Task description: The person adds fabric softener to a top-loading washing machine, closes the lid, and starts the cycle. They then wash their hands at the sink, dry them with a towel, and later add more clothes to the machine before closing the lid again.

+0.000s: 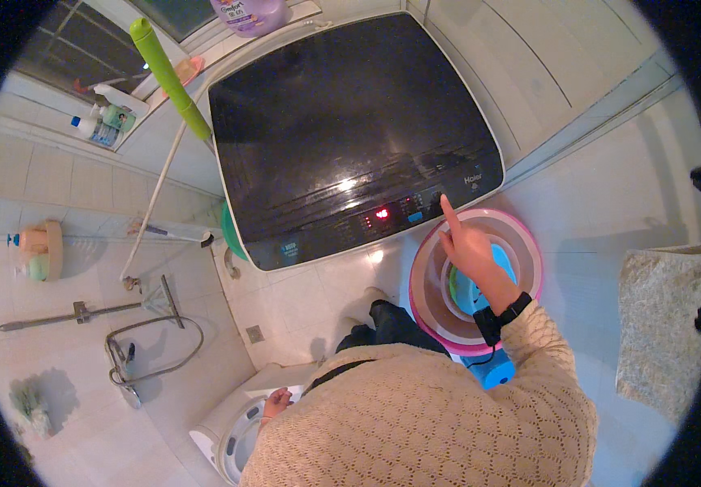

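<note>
A top-loading washing machine (342, 122) with a dark, glossy lid stands in front of me. Along its near edge runs a control panel (326, 231) with a lit red display (382, 214). My right hand (470, 245) reaches over the panel's right end, index finger stretched out and thumb apart, holding nothing. That fingertip is on or just above the panel; contact cannot be made out. Low at my left side hangs my left hand (276, 402), fingers loosely bent and apart, near a white toilet (241, 438). I see nothing held in it.
Pink-rimmed nested basins (537, 280) stand below my right forearm, beside a blue object (492, 372). A green-handled pole (170, 77) leans by the machine's left side. Bottles (107, 122) line the window sill. A shower hose (155, 321) hangs on the left wall.
</note>
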Demonstrator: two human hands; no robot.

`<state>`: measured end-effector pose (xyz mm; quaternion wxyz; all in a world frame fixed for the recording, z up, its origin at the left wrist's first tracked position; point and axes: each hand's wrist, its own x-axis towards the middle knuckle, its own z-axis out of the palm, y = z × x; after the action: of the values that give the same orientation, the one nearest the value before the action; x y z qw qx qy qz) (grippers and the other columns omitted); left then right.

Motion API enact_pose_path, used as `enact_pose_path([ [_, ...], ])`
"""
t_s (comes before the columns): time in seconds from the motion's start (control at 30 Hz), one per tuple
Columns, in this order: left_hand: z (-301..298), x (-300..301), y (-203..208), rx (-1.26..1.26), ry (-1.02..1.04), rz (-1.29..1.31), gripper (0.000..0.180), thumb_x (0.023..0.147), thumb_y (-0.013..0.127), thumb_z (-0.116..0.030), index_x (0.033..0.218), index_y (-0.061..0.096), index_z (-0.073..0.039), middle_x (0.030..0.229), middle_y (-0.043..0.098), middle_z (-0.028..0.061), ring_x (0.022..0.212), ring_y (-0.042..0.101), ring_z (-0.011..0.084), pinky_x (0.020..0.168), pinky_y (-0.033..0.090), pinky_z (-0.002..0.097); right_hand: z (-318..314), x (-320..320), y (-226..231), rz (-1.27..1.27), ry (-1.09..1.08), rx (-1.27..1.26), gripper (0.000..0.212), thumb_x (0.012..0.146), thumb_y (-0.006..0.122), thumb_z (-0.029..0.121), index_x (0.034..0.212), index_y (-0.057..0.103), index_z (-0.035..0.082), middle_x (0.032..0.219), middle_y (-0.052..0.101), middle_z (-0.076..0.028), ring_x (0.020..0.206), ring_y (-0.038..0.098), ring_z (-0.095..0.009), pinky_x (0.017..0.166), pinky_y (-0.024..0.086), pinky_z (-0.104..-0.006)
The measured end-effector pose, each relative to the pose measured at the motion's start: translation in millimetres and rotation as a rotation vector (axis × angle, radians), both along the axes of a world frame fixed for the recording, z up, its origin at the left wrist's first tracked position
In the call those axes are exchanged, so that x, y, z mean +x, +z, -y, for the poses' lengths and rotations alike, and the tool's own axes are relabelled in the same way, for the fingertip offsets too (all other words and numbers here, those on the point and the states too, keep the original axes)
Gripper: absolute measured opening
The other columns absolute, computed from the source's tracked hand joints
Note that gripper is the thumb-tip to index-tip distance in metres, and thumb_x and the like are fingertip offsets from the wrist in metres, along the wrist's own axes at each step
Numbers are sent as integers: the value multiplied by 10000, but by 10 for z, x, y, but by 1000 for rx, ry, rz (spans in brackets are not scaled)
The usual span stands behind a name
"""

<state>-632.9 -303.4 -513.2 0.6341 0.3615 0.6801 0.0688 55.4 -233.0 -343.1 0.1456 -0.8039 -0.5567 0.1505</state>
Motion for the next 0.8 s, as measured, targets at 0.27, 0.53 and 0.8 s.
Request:
enact_pose_path([
  [0.27,96,191,196,25,61,-136,319,877,672,-227,1125,611,-35,927,666,57,760,645,170,676,519,299,-9,-23,43,0,-4,5,787,872,576,196,1494,95,164,832,650,-173,639,612,-384,540,479,-496],
  [0.53,50,303,353,53,100,-91,325,877,671,-226,1137,606,-43,942,666,54,764,638,164,676,516,302,-5,-34,67,-28,-27,-11,767,871,578,192,1491,127,180,858,651,-190,667,615,-391,558,480,-493],
  [0.8,180,59,3,-9,76,-133,269,877,667,-200,1100,614,-57,908,656,45,732,607,137,661,509,292,6,-17,32,-10,-54,-59,753,871,567,190,1490,138,201,849,651,-192,637,609,-396,538,475,-496],
])
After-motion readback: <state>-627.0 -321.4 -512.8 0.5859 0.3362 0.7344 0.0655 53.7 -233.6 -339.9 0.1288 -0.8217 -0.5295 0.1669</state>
